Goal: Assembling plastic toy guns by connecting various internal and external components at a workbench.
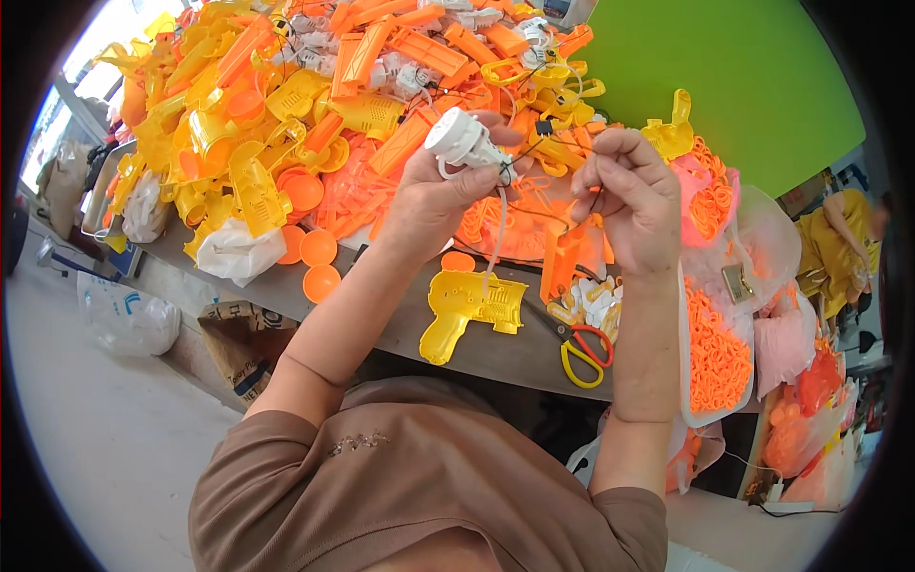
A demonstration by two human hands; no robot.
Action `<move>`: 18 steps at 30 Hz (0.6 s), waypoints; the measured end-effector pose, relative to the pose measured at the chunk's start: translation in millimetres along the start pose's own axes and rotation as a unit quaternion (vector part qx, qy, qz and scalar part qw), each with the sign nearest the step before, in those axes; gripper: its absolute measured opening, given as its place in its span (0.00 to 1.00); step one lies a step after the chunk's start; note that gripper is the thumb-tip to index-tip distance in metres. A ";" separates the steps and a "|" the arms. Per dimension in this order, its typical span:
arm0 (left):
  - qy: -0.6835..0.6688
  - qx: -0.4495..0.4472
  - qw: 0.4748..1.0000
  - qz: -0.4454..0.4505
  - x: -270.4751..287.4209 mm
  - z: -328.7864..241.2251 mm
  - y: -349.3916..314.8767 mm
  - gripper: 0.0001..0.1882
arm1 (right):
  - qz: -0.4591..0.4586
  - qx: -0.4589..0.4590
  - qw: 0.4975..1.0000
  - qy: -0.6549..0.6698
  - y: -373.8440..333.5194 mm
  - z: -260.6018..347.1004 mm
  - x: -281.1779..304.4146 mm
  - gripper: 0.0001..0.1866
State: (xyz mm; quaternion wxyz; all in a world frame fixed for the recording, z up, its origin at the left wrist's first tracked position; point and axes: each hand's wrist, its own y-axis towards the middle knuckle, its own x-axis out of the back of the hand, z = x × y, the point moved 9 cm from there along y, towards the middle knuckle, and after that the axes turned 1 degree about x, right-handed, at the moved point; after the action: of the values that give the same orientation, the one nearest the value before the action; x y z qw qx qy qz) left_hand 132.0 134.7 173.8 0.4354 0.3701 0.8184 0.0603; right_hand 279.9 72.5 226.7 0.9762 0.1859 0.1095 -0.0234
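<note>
Brown sleeves frame the work: above the bench (515,355) edge the left hand (434,195) is wrapped around a white motor unit (460,140), while the right hand (629,195) pinches its thin black wires (534,145) between fingertips. Those wires look slight, so I judge a hard tug could snap one or pull it from the unit. If the grip slackens, the unit could drop onto the yellow shell (467,305) and scissors (583,353) below or vanish into the orange-and-yellow parts heap (286,124).
</note>
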 end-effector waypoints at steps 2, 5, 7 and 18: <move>0.175 -0.023 0.984 -0.030 7.7 -7.3 4.2 0.25 | -0.005 -0.005 1.000 -0.011 1.5 -6.4 4.4 0.09; 0.225 -0.063 0.972 0.003 -26.2 -27.8 15.8 0.22 | -0.009 -0.056 0.998 0.007 0.2 -22.3 13.7 0.11; 0.281 -0.115 0.950 0.075 -49.9 -37.2 22.7 0.22 | 0.029 -0.119 0.991 0.054 -0.1 -37.1 7.5 0.14; 0.318 0.042 0.935 0.154 -70.7 -23.6 50.0 0.19 | 0.079 -0.149 0.982 0.083 3.2 -44.2 6.4 0.14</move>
State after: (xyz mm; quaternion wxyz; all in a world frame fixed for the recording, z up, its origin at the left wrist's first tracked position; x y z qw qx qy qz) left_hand 166.3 129.4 256.5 0.1222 0.4715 0.8486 0.2065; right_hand 277.4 91.6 186.4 0.9792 0.0481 0.1774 0.0856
